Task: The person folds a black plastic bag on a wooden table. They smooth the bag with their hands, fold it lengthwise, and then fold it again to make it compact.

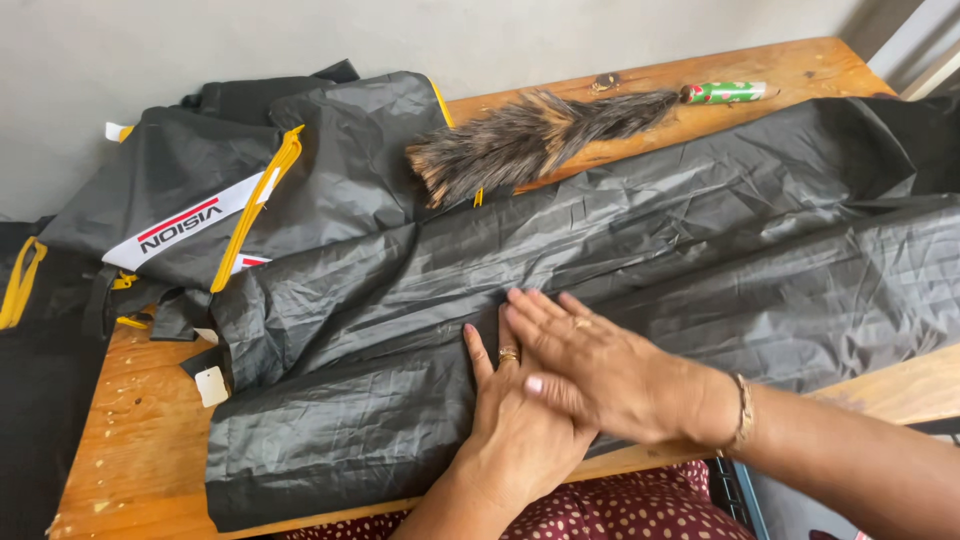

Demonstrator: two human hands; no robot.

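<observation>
Head view | hands [560, 390] flat, open, overlapped | pressing black fabric [640, 250] beneath

From where I watch, my right hand [600, 365] lies across my left hand [515, 430], so most of the left fingers and knuckles are covered. Both forearms run out at the bottom edge. The dark grey fabric [640, 270] is cut off at the right edge, and I cannot see how far it goes. It hides the middle of the wooden surface [140, 450]. The heap of black bags with yellow trim [210, 190] runs off the left edge. The feather duster [540, 135] has a patterned handle [725, 93] too small to make out. A small white tag [211, 386] is partly tucked under cloth.
</observation>
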